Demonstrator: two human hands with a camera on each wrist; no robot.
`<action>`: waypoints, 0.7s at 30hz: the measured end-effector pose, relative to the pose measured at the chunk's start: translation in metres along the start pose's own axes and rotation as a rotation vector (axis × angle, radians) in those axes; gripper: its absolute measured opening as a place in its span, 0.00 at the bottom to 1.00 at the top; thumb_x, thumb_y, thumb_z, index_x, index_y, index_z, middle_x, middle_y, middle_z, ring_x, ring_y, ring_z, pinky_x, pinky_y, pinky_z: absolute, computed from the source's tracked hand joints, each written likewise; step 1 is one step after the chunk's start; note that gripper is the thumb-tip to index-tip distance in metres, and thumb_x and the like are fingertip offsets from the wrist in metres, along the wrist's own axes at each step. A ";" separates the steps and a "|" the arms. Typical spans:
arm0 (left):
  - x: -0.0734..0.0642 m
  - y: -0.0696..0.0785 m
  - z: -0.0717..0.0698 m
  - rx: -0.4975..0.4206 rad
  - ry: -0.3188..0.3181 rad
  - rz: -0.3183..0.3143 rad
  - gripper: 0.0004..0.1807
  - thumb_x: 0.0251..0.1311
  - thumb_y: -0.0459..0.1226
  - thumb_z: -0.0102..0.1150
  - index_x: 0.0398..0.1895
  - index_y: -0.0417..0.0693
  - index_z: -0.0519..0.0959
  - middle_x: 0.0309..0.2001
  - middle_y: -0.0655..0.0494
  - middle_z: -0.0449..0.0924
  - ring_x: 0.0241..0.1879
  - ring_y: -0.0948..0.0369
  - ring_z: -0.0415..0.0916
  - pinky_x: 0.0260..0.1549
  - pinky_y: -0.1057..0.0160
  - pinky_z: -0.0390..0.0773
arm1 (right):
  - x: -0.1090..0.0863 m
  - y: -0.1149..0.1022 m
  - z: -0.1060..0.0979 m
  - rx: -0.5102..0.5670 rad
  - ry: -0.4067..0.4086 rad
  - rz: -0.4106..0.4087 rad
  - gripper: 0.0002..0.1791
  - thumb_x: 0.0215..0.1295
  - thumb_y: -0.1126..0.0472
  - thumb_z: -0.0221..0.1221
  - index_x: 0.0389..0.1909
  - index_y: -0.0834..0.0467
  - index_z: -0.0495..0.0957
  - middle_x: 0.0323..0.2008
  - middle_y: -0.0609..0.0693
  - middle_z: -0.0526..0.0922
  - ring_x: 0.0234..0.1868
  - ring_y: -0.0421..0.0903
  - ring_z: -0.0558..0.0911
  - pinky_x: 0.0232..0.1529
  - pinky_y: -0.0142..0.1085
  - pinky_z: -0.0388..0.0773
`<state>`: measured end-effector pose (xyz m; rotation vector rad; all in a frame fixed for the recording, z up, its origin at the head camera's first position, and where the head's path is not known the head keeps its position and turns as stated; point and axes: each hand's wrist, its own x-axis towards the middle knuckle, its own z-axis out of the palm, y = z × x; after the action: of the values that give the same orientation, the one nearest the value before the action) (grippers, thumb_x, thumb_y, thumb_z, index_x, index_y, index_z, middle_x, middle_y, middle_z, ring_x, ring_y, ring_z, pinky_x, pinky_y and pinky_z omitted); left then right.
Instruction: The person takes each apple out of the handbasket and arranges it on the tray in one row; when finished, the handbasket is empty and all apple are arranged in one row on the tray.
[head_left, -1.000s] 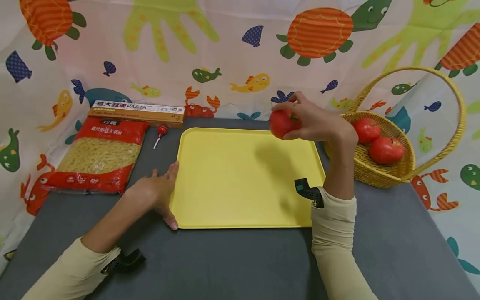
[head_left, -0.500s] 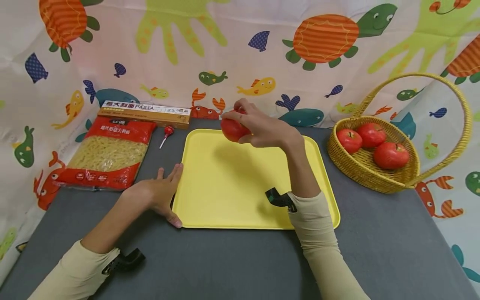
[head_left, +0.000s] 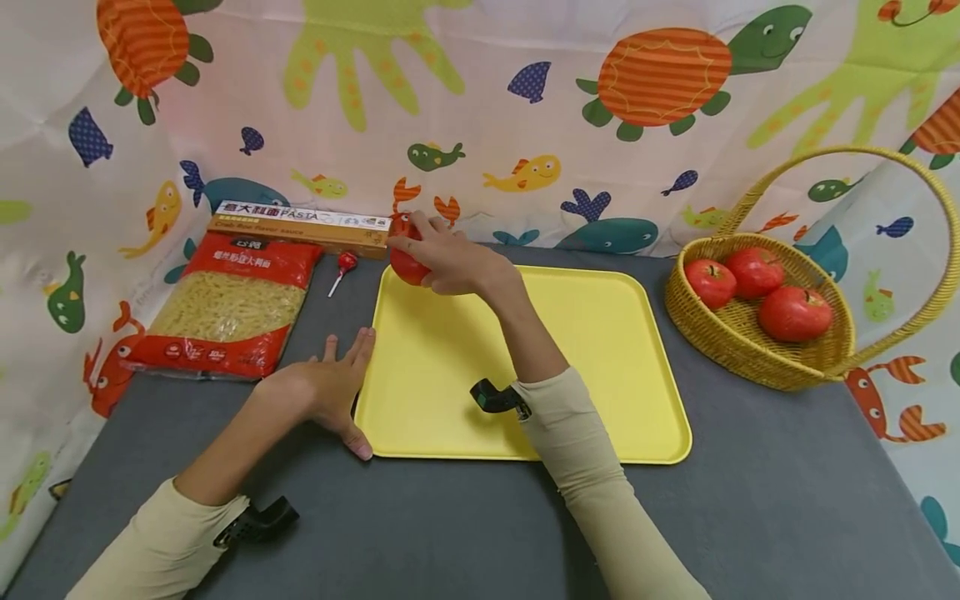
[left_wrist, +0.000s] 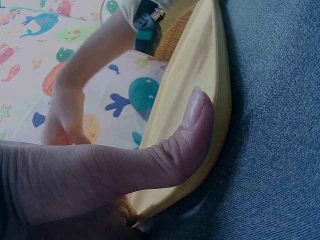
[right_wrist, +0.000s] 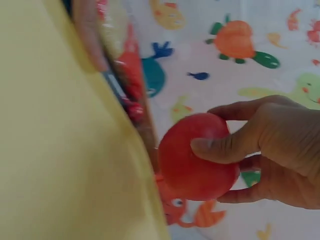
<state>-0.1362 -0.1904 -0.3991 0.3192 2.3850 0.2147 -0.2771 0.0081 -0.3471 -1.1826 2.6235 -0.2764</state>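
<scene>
on the grey table (head_left: 450,533), the tray (head_left: 427,400) is touched by the left hand (head_left: 330,387), fingers outstretched; the tomato (right_wrist: 192,175), grasped by the right hand (head_left: 457,260), is best squeezed lightly.

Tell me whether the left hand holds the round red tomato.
No: the left hand touches the yellow rectangular tray, while the right hand grips the round red tomato.

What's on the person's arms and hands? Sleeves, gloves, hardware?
Left hand and right hand: bare, no gloves. Left sleeve and right sleeve: cream, close-fitting, wrinkled. A black angled device sits at each wrist; the right device shows a green patch. No loose cables visible.
</scene>
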 end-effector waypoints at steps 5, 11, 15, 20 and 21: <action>0.008 -0.004 0.003 -0.008 -0.005 -0.010 0.98 0.19 0.72 0.81 0.83 0.44 0.21 0.86 0.42 0.20 0.81 0.27 0.24 0.76 0.25 0.46 | 0.018 -0.002 0.020 -0.090 -0.069 0.041 0.41 0.73 0.68 0.60 0.82 0.45 0.58 0.83 0.61 0.50 0.84 0.63 0.49 0.79 0.65 0.59; 0.004 0.001 -0.001 0.001 -0.001 0.002 0.96 0.23 0.70 0.82 0.83 0.41 0.22 0.85 0.39 0.21 0.81 0.25 0.25 0.75 0.24 0.47 | 0.023 -0.002 0.030 -0.185 -0.053 0.060 0.41 0.76 0.68 0.56 0.84 0.43 0.54 0.84 0.59 0.50 0.86 0.61 0.48 0.80 0.62 0.60; 0.005 0.000 -0.001 0.016 0.003 0.006 0.97 0.21 0.72 0.80 0.83 0.39 0.23 0.85 0.38 0.21 0.81 0.26 0.24 0.75 0.24 0.48 | 0.021 -0.002 0.031 -0.229 -0.071 0.075 0.44 0.77 0.67 0.56 0.85 0.40 0.48 0.86 0.58 0.45 0.87 0.60 0.43 0.82 0.59 0.56; 0.012 -0.006 0.004 0.033 -0.007 -0.003 1.00 0.14 0.75 0.78 0.83 0.41 0.23 0.86 0.40 0.22 0.81 0.26 0.25 0.74 0.24 0.48 | 0.019 -0.003 0.036 -0.230 -0.107 0.085 0.46 0.79 0.65 0.52 0.85 0.34 0.39 0.87 0.57 0.38 0.88 0.59 0.36 0.84 0.59 0.51; 0.014 -0.008 0.005 0.037 -0.013 -0.009 1.01 0.12 0.77 0.77 0.83 0.43 0.22 0.86 0.41 0.21 0.82 0.27 0.25 0.75 0.24 0.48 | 0.019 -0.002 0.036 -0.222 -0.107 0.082 0.47 0.80 0.65 0.52 0.85 0.34 0.38 0.87 0.57 0.37 0.88 0.59 0.36 0.84 0.59 0.51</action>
<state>-0.1446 -0.1933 -0.4135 0.3266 2.3799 0.1637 -0.2766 -0.0104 -0.3838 -1.1174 2.6523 0.0943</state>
